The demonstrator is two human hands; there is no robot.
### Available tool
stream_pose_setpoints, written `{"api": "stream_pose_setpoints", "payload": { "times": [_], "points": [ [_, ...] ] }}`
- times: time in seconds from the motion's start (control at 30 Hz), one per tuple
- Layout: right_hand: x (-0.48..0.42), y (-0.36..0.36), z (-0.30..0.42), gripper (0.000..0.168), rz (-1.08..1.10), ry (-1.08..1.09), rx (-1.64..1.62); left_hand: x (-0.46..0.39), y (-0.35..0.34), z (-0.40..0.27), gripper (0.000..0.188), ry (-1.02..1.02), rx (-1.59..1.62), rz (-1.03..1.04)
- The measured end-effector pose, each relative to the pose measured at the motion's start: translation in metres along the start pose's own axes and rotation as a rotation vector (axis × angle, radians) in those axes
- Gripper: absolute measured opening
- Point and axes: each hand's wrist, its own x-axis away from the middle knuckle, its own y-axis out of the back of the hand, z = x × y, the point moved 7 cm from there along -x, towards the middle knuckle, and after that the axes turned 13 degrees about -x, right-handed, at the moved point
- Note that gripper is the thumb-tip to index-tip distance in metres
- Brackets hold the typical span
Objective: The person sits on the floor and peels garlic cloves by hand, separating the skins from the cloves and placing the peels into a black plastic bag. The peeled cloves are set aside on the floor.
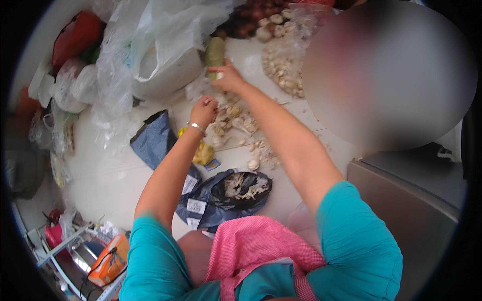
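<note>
My left hand (204,111), with a bracelet at the wrist, is curled above the left edge of a pile of garlic bulbs (235,114); something small and pale shows at its fingertips. My right hand (228,77) reaches farther forward, fingers spread, beside a long green vegetable (215,52). A small pale piece, perhaps a garlic clove, shows at that hand; whether it is held is unclear. Peeled skins and loose cloves (263,152) lie nearer me. A dark plastic bag (241,188) stands open with pale skins inside. A yellow net bag (203,153) lies beside it.
Large white plastic bags (165,71) stand at the front left. A clear bag of garlic (284,67) and a heap of onions (248,17) lie ahead. A grey-blue plastic bag (154,139) lies to the left. A metal-sided box (399,195) stands at right, a rack (56,259) at lower left.
</note>
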Motion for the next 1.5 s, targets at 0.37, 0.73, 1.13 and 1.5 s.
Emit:
{"api": "stream_pose_setpoints", "payload": {
  "times": [0.37,0.73,1.13,1.5],
  "points": [
    [-0.014,0.221,0.058,0.045,-0.438,-0.126,0.543,0.015,0.021,-0.004,0.004,0.020,0.014,0.064],
    [-0.012,0.218,0.096,0.040,-0.193,0.427,0.648,0.023,-0.016,-0.019,0.005,0.022,-0.071,0.102],
    [0.079,0.116,0.041,0.031,0.857,-0.129,0.614,0.014,-0.020,-0.051,0.009,-0.195,-0.093,0.004],
    [0.047,0.114,0.118,0.035,0.478,-0.139,0.110,-0.092,-0.080,-0.028,0.009,-0.096,0.009,0.083]
  ]
}}
